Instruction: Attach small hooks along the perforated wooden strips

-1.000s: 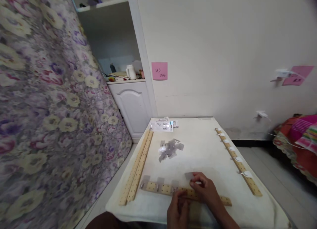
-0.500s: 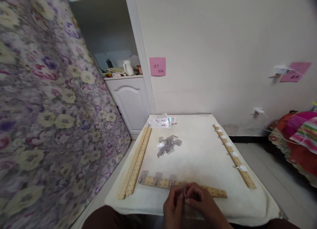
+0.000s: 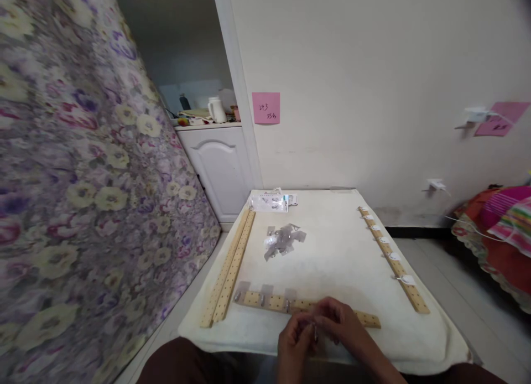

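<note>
Item, in hand: one small shiny piece point(image 3: 316, 334), pinched between the fingertips of your left hand point(image 3: 297, 335) and right hand point(image 3: 337, 316), over the bench's point(image 3: 332, 262) near edge; finer grip hidden.
Item, seemingly part-filled: near strip point(image 3: 276, 302), three clear packets point(image 3: 263, 299) toward its left end, its right end bare, the stretch behind your hands hidden.
Item, seemingly complete: right-edge strip point(image 3: 416, 299), six white tags point(image 3: 406, 280).
Item, apparently remaining: loose packet heap point(image 3: 286, 240), left of centre; two left-edge strips point(image 3: 234, 273), largely bare.
</note>
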A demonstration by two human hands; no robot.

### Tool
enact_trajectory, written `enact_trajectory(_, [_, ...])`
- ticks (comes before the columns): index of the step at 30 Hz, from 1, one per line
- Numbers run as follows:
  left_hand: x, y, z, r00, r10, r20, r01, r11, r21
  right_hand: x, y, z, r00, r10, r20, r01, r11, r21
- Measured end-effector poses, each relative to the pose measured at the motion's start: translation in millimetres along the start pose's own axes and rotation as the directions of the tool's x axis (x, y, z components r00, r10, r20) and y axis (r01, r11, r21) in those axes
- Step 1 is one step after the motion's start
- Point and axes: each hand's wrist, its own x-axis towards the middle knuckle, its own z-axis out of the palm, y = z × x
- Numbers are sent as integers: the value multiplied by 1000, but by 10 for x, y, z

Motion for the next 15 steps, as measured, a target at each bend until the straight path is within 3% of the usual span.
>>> enact_trajectory(4, [3, -129, -24, 1000, -6, -18, 6, 1000, -10, 96, 5, -11, 999, -14, 29, 15, 999, -36])
enact_trajectory(8, [-30, -262, -92, 992, 97, -83, -80, 979, 189, 272, -59, -104, 995, -98, -3, 97, 983, -157])
enact_trajectory(11, [-46, -290, -133, 960, 256, -111, -186, 883, 430, 409, -86, -146, 994, -110, 18, 111, 973, -201])
enact_trajectory(15, [-36, -222, -179, 925, 380, 23, -313, 723, 616, 508, -73, -144, 994, -89, 58, 99, 974, -205])
